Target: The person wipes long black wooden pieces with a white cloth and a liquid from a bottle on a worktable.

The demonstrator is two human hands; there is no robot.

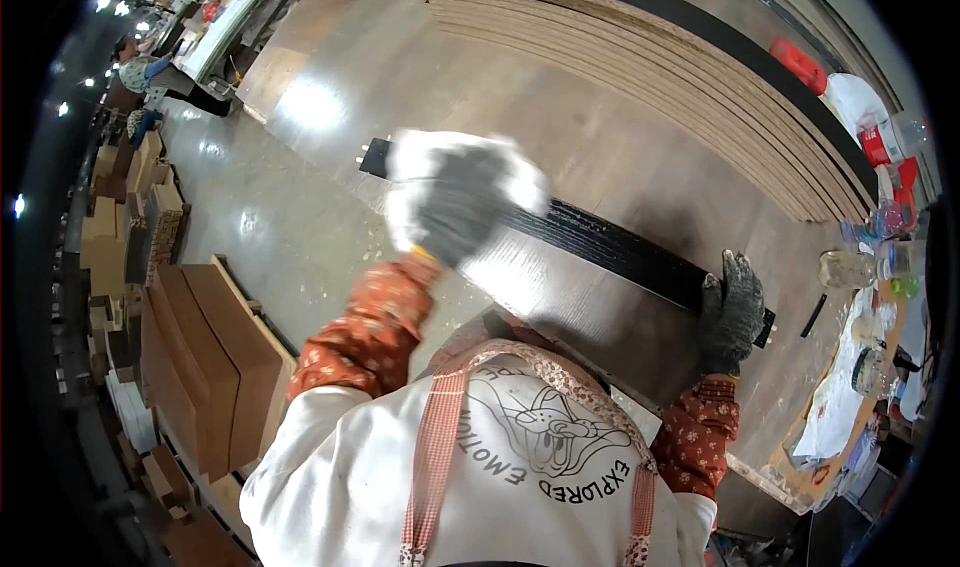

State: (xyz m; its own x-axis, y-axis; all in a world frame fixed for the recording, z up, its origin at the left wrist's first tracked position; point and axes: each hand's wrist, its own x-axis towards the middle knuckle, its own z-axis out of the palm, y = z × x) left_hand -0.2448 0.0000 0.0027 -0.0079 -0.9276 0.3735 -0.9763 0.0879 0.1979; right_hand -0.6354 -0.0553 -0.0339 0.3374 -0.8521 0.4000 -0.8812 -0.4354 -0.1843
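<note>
A long, narrow black board [600,245] lies slantwise on the brown worktable, with small pale pegs sticking out of its ends. My left hand [455,202], in a grey glove and smeared by motion, grips a bunched white cloth [405,182] over the left part of the board. Part of the board there is hidden by cloth and hand. Near the board's right end, my right hand [733,312], also grey-gloved, lies across it with the fingers stretched out toward the far side.
A stack of long boards [640,77] fills the table's far side. Along the right edge stand a glass jar [845,269], bottles and a red-labelled container [880,145]. A short black strip [814,315] lies nearby. Brown panels [215,367] are stacked at left; another person [165,75] stands far left.
</note>
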